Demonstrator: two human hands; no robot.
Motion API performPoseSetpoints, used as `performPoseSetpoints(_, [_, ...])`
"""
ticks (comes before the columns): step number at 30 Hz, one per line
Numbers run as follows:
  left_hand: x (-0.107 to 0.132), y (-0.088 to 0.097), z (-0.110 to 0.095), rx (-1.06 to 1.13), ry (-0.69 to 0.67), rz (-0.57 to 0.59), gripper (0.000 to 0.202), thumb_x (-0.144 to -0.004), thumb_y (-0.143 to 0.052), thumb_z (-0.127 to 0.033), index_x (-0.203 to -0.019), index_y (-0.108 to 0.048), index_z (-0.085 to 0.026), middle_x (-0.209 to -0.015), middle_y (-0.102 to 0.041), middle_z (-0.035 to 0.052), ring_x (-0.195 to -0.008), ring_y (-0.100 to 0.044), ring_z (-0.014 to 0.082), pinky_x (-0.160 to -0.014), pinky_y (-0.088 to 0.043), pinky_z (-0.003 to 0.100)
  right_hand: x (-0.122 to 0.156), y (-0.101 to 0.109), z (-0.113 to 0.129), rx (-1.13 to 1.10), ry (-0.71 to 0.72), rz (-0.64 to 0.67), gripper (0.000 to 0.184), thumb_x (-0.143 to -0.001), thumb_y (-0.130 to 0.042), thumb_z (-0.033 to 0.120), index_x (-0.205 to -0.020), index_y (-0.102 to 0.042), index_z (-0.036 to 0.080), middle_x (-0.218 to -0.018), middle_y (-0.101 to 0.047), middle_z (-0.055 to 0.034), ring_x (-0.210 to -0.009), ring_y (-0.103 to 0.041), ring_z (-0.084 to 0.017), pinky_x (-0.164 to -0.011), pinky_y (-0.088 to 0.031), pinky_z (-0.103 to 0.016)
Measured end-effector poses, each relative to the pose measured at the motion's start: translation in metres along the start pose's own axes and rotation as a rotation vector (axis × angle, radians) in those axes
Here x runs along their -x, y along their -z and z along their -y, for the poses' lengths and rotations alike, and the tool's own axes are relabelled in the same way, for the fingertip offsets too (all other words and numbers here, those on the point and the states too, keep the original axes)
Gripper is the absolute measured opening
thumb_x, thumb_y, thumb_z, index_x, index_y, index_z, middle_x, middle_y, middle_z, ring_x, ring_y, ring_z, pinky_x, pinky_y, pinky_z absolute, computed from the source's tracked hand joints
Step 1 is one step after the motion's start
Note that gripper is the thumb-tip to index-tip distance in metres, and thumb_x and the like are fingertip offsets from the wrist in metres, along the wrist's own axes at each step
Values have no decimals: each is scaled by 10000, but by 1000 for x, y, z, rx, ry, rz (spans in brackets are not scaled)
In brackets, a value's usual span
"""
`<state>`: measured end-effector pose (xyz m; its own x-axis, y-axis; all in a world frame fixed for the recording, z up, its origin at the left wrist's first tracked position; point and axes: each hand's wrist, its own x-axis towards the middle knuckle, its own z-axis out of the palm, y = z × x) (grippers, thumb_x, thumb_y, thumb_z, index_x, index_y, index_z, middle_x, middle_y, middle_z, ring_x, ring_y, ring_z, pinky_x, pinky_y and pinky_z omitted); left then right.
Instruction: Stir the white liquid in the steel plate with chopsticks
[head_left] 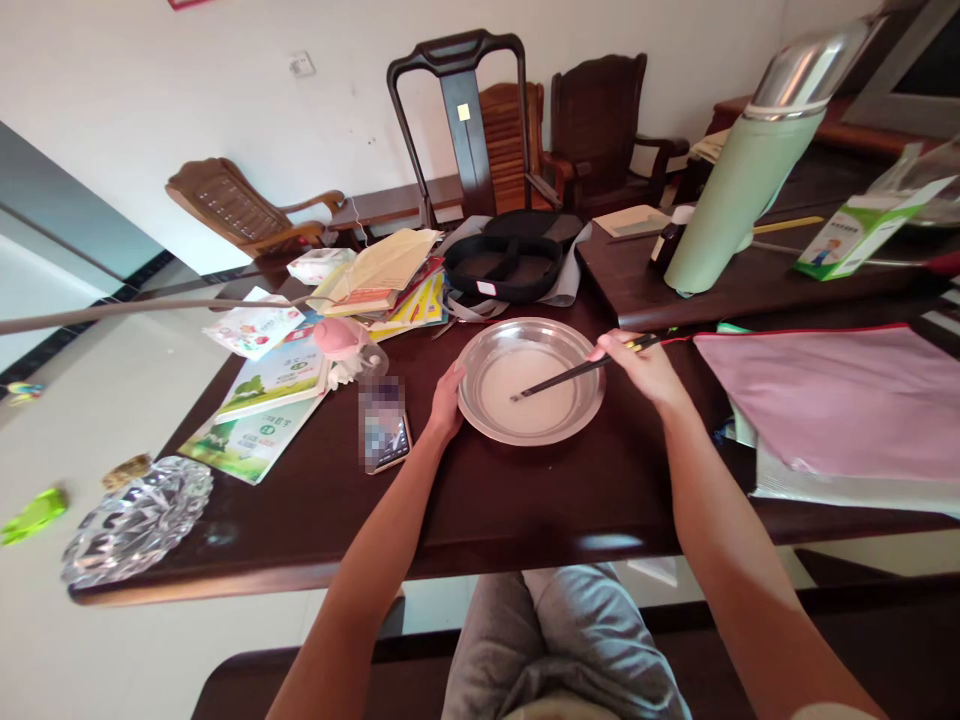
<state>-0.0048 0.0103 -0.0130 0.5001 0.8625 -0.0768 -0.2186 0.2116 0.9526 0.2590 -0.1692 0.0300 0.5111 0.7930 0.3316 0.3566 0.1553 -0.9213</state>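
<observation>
A round metal plate sits on the dark table in front of me, with a pale, whitish layer covering its bottom. My left hand grips the left rim of this plate, thumb up by the edge. Dark chopsticks are pinched in my right hand at the right side of the plate. They slant down to the left, and their tips reach the pale layer near the middle. Left of my left hand lies a phone, its screen partly blurred out.
Booklets, a pink-topped bottle and a crystal dish occupy the table's left side. Behind the plate are papers and a black strapped item. Rightward stand a green thermos, a small box and a pink pouch.
</observation>
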Motion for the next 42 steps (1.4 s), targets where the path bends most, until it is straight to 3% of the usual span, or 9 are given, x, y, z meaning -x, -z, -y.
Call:
performPoseSetpoints(2, [0, 0, 0, 5, 0, -4, 558, -688, -862, -465, -1161, -795, -176, -1140, -829, 89, -1138, -736, 345, -1006, -553, 424, 0, -1, 1, 21, 20, 26, 563, -812, -705, 818, -694, -783, 273, -818, -818, -50, -857, -759, -272, -877, -571, -412])
performPoseSetpoints(6, [0, -1, 0, 4, 13, -12, 543, -687, -857, -470, -1144, -792, -185, -1105, -833, 82, -1127, -738, 345, -1003, -548, 428, -2, 7, -6, 13, 16, -209, 556, -836, -699, 799, -653, -767, 278, -708, -776, -39, -778, -731, -255, -898, -559, -424])
performPoseSetpoints(8, [1, -2, -1, 3, 12, -13, 540, -678, -861, -467, -1133, -792, -185, -1102, -833, 81, -1125, -739, 346, -1006, -547, 428, -2, 9, -7, -20, 3, -246, 576, -841, -694, 799, -596, -730, 279, -648, -747, -37, -729, -715, -250, -893, -559, -429])
performPoseSetpoints(14, [1, -4, -2, 0, 6, -20, 552, -660, -864, -462, -1125, -787, -174, -1100, -830, 88, -1165, -724, 356, -1034, -539, 439, 0, -3, 2, 24, 17, 29, 579, -816, -694, 826, -670, -768, 271, -815, -818, -52, -861, -757, -273, -893, -565, -413])
performPoseSetpoints(20, [1, -2, -2, -1, 25, -15, 530, -687, -853, -461, -1130, -775, -180, -1073, -825, 86, -1154, -722, 350, -1013, -546, 434, -2, 7, -2, 5, 4, -241, 585, -823, -689, 821, -612, -737, 278, -676, -761, -39, -750, -731, -263, -897, -572, -440])
performPoseSetpoints(26, [1, -2, -1, -4, 21, 4, 538, -700, -852, -459, -1150, -773, -175, -1102, -821, 97, -1170, -721, 359, -1031, -541, 442, 1, -3, 3, 25, 16, -8, 574, -810, -697, 828, -662, -766, 278, -804, -819, -50, -847, -760, -277, -900, -581, -427])
performPoseSetpoints(33, [2, -3, -3, 2, 14, -8, 540, -697, -852, -458, -1150, -785, -173, -1114, -826, 92, -1183, -716, 355, -1020, -549, 432, -1, 7, -5, 1, 15, -224, 575, -854, -681, 797, -607, -730, 279, -662, -751, -42, -742, -730, -270, -912, -575, -456])
performPoseSetpoints(39, [1, -3, -2, -6, -1, 0, 492, -697, -851, -446, -1106, -792, -180, -1146, -822, 93, -1206, -708, 359, -1033, -548, 433, 0, -2, 2, 26, 14, 13, 581, -807, -695, 837, -675, -774, 277, -805, -814, -46, -854, -760, -277, -899, -576, -426])
performPoseSetpoints(42, [2, -3, -2, -12, 0, -7, 502, -700, -846, -455, -1114, -786, -177, -1130, -821, 96, -1220, -699, 360, -1043, -539, 436, -1, 1, -1, 38, 28, -101, 556, -813, -700, 824, -699, -785, 286, -792, -809, -36, -837, -755, -274, -907, -575, -435])
